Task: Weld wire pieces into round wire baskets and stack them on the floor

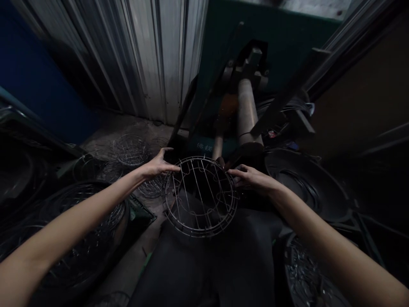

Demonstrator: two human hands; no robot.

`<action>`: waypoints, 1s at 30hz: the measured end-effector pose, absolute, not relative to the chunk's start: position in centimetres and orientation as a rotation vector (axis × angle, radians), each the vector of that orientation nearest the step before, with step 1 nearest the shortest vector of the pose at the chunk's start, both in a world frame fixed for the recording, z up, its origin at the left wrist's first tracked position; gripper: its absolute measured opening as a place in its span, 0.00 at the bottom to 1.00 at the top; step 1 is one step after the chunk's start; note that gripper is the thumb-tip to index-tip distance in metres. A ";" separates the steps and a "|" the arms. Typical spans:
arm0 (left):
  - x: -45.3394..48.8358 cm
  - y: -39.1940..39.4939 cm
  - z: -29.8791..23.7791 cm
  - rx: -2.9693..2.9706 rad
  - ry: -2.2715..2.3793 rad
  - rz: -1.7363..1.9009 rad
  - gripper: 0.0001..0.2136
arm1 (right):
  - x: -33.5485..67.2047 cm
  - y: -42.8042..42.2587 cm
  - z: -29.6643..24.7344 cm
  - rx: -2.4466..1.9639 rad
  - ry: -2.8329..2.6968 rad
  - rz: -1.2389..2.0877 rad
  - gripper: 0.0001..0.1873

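Note:
A round wire rack [204, 231] is held out in front of me, above dark cloth over my lap. It has a double ring, straight bars across it and small bent wire loops inside the rim. My left hand [159, 164] pinches the rim at its upper left, one finger stretched out above it. At the upper right, the fingers of my right hand [251, 177] close on the rim. Just beyond the rack stands a green machine [209, 123] with a thick metal cylinder [246, 104] and a thinner rod [218, 146] below it.
Wire racks [131, 149] lie on the floor at the left, near a large tub [127, 213] full of wire pieces. On the right are a wide dark basin [329, 187] and a container of small metal parts [303, 264]. A corrugated wall [137, 55] stands behind.

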State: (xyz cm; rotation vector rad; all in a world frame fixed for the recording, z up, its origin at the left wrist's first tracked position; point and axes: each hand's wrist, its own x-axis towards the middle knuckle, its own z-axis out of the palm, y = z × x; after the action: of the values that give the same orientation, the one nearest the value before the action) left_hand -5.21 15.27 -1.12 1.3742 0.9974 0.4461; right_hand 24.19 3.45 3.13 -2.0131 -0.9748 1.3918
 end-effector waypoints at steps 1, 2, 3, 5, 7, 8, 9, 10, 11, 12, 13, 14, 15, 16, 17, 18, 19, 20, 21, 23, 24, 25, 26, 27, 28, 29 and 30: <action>-5.3 15.3 -1.1 1.372 0.992 0.443 0.46 | 24.2 3.4 3.2 -2.013 -0.978 1.388 0.22; -5.3 15.4 -1.2 1.372 0.989 0.441 0.46 | 24.2 3.4 3.2 -2.016 -0.978 1.386 0.21; -5.3 15.4 -1.2 1.375 0.990 0.440 0.47 | 24.2 3.4 3.2 -2.022 -0.975 1.384 0.20; -5.3 15.5 -1.2 1.388 1.000 0.447 0.47 | 24.1 3.4 3.3 -2.031 -0.964 1.392 0.19; -5.2 15.6 -1.1 1.394 1.006 0.454 0.47 | 24.0 3.3 3.4 -2.036 -0.954 1.397 0.19; -5.2 15.5 -1.0 1.391 1.007 0.454 0.47 | 24.0 3.2 3.5 -2.036 -0.948 1.398 0.18; -5.2 15.4 -0.9 1.386 1.005 0.453 0.47 | 23.9 3.1 3.5 -2.033 -0.942 1.394 0.18; -5.2 15.3 -0.7 1.379 1.001 0.451 0.47 | 23.9 3.0 3.6 -2.028 -0.936 1.389 0.18; -5.2 15.2 -0.6 1.373 0.995 0.447 0.47 | 23.8 2.9 3.6 -2.020 -0.930 1.381 0.18; -5.2 15.1 -0.4 1.367 0.989 0.445 0.47 | 23.8 2.8 3.7 -2.008 -0.928 1.376 0.18; -5.2 15.0 -0.3 1.361 0.983 0.445 0.47 | 23.8 2.7 3.7 -2.000 -0.930 1.374 0.18; -5.3 14.9 -0.1 1.354 0.976 0.445 0.47 | 23.8 2.6 3.7 -1.998 -0.934 1.373 0.18; -5.3 14.7 0.1 1.347 0.973 0.444 0.47 | 23.8 2.6 3.8 -2.003 -0.937 1.375 0.18; -5.4 14.6 0.2 1.340 0.974 0.438 0.46 | 23.8 2.6 3.8 -2.016 -0.937 1.377 0.19; -5.4 14.5 0.4 1.333 0.978 0.429 0.46 | 23.8 2.6 3.9 -2.030 -0.932 1.376 0.19; -5.4 14.5 0.5 1.329 0.986 0.417 0.45 | 23.8 2.6 3.9 -2.039 -0.927 1.376 0.19; -5.4 14.4 0.7 1.329 0.994 0.406 0.45 | 23.7 2.6 4.0 -2.045 -0.922 1.376 0.19; -5.4 14.4 0.9 1.332 1.003 0.399 0.45 | 23.7 2.6 4.0 -2.049 -0.919 1.378 0.19; -5.4 14.4 1.0 1.336 1.007 0.397 0.44 | 23.7 2.7 4.1 -2.055 -0.916 1.380 0.19; -5.3 14.5 1.2 1.337 1.008 0.400 0.43 | 23.8 2.8 4.1 -2.068 -0.909 1.390 0.19; -5.3 14.5 1.3 1.331 1.007 0.400 0.43 | 23.8 2.8 4.0 -2.074 -0.905 1.395 0.20; -5.2 14.6 1.3 1.318 1.006 0.398 0.43 | 23.8 2.9 4.0 -2.075 -0.902 1.398 0.20; -5.2 14.7 1.4 1.302 1.009 0.393 0.43 | 23.9 2.9 4.0 -2.070 -0.901 1.402 0.20; -5.2 14.7 1.5 1.287 1.014 0.388 0.43 | 23.9 3.0 3.9 -2.065 -0.900 1.406 0.20; -5.1 14.8 1.5 1.275 1.018 0.385 0.43 | 23.9 3.1 3.9 -2.060 -0.900 1.412 0.20; -5.2 14.9 1.6 1.269 1.020 0.380 0.43 | 23.8 3.1 3.9 -2.058 -0.902 1.414 0.20; -5.2 15.0 1.6 1.266 1.021 0.376 0.43 | 23.8 3.2 4.0 -2.055 -0.905 1.414 0.20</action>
State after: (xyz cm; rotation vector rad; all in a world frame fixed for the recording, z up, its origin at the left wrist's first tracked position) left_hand -5.19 14.96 1.60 1.2663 1.0212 0.3758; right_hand 23.82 3.15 3.95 -2.0551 -0.9049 1.4140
